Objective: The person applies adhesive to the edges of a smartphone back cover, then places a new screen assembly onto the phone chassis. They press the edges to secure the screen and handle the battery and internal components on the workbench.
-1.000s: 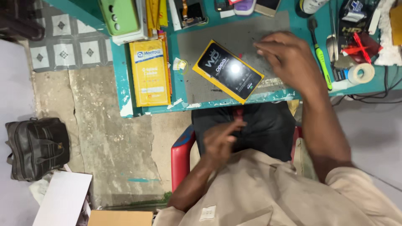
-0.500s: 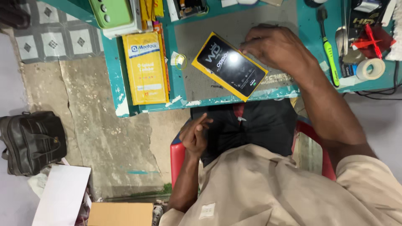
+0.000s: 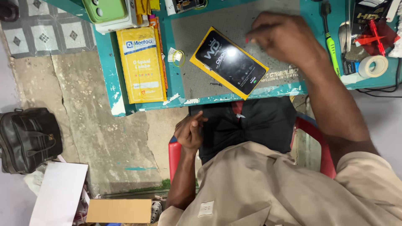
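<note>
Head view is showing the right hand (image 3: 284,39) hovering with loosely curled, empty fingers beside the flat black-and-yellow box (image 3: 229,62), lying unopened on the worktop (image 3: 268,90); left hand (image 3: 189,133) is resting empty, half-curled, at the lap.

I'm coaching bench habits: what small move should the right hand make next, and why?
Probably lower the right hand onto the black-and-yellow flat box: it hovers blurred just past the box's far corner on the grey mat, touching nothing I can see, while the left hand rests at the lap.
</note>
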`<state>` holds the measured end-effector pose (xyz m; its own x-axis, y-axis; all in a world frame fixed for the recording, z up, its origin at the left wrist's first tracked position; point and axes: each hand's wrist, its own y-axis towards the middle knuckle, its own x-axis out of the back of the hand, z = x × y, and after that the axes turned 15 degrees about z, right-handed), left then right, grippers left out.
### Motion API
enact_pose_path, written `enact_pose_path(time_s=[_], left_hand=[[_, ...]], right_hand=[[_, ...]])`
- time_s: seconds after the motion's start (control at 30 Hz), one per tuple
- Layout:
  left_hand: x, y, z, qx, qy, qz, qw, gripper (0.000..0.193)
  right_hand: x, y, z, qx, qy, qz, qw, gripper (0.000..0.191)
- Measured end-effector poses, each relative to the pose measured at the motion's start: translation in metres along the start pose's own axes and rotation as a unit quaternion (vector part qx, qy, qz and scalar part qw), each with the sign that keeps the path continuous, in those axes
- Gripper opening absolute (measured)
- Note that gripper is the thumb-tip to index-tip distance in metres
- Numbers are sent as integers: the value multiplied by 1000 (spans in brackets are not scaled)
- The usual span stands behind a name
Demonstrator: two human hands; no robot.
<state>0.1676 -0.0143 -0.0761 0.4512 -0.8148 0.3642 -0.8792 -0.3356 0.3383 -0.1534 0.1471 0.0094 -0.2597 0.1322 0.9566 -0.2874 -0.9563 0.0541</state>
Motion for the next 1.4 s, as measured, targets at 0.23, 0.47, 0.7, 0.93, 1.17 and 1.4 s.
enact_pose_path(time_s=[0.23,0.47,0.7,0.93,1.17,1.4], left_hand=[[7,0,6,2,12,-18,1000,35],[8,5,12,-43,24,-1,999,31],[-11,13,15,-195,70,171,963,5],[-47,26,5,-281,89,270,917,20],[-77,31,11,-249,83,283,923,21],[-87,35,28,-173,79,389,901,28]], right_hand=[[-2,-11,-11,-20,25,-55,998,18],[11,-16,-12,-44,90,-109,989,31],[9,-3,-1,9,9,-11,1000,25],[-14,-3,-36,64,14,2,998,12],[-36,-19,-61,36,-33,-96,994,8],[-60,-40,-78,-109,-246,-116,956,12]])
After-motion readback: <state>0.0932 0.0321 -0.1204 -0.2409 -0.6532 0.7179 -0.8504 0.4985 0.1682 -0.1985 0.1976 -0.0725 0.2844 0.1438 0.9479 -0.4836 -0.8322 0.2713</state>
